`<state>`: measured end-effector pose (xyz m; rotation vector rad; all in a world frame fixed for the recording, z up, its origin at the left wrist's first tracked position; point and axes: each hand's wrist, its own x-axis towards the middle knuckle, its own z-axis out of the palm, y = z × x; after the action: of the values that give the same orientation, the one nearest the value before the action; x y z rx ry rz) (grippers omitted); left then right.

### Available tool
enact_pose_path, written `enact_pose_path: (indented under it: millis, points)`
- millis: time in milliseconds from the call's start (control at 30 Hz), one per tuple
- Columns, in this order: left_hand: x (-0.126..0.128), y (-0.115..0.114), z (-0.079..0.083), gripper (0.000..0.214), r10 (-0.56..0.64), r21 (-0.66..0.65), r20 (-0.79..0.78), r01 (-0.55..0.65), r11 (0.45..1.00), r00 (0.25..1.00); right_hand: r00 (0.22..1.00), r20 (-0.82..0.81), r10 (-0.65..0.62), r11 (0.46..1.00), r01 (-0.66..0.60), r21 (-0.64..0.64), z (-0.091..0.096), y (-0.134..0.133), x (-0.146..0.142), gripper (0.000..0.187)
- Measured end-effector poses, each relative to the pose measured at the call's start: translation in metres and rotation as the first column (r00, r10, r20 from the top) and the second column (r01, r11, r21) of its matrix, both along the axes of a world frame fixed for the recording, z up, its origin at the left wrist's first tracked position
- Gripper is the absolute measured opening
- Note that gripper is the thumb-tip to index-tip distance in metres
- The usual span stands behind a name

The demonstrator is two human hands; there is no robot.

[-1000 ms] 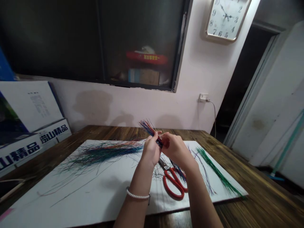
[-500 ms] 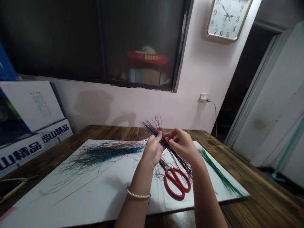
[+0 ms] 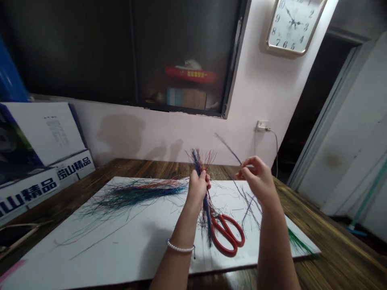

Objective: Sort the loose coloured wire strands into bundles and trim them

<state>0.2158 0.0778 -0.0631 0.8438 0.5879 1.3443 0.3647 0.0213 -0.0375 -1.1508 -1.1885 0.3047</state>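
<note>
My left hand (image 3: 198,185) is closed round an upright bundle of thin, wire-like strands (image 3: 208,225), blue, red and dark. The bundle's frayed tips fan out above my thumb, and its tail hangs below my fist. Off to the right, apart from the bundle, my right hand (image 3: 256,175) pinches a few dark strands (image 3: 228,148) that slant up to the left and trail downward. Scissors with red handles (image 3: 225,237) lie just right of the bundle's tail, their blades partly hidden. Green strands (image 3: 299,241) are partly covered by my right forearm.
A white board (image 3: 102,257) lies on the wooden table (image 3: 338,270). Blue, green and red strands (image 3: 139,195) spread over its left half, with scraps scattered near the middle. Printed boxes (image 3: 60,177) stand at the left. Behind is a wall with a socket (image 3: 262,126) and cord.
My right hand has moved away from the bundle to the right, drawing a few dark strands with it. The bundle in my left hand has swung from slanted to nearly upright.
</note>
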Motion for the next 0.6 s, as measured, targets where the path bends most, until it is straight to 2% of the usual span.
enact_pose_path:
  millis: [167, 267, 333, 400, 467, 600]
  points:
    - [-0.008, 0.006, 0.002, 0.015, -0.035, -0.006, 0.014, 0.035, 0.999, 0.999, 0.969, -0.109, -0.22, 0.971, 0.207, -0.123, -0.022, 0.0, 0.059, 0.011]
    - [-0.012, 0.007, 0.005, 0.017, -0.062, -0.009, 0.032, 0.062, 0.998, 0.998, 0.924, -0.151, -0.35, 0.921, 0.311, -0.236, -0.045, 0.002, 0.089, 0.007]
    - [-0.014, 0.006, 0.006, 0.018, -0.079, -0.013, 0.043, 0.079, 0.997, 0.996, 0.913, -0.141, -0.383, 0.887, 0.321, -0.331, -0.058, 0.003, 0.101, 0.009]
    - [-0.015, 0.006, 0.007, 0.018, -0.092, -0.018, 0.053, 0.093, 0.996, 0.994, 0.925, -0.107, -0.365, 0.867, 0.296, -0.402, -0.066, 0.003, 0.106, 0.02]
    - [-0.015, 0.005, 0.008, 0.017, -0.097, -0.023, 0.066, 0.098, 0.995, 0.993, 0.946, -0.067, -0.316, 0.864, 0.258, -0.433, -0.065, 0.0, 0.106, 0.026]
    - [-0.014, 0.003, 0.01, 0.013, -0.105, -0.025, 0.091, 0.107, 0.994, 0.99, 0.985, 0.004, -0.175, 0.9, 0.162, -0.404, -0.042, -0.008, 0.09, 0.02]
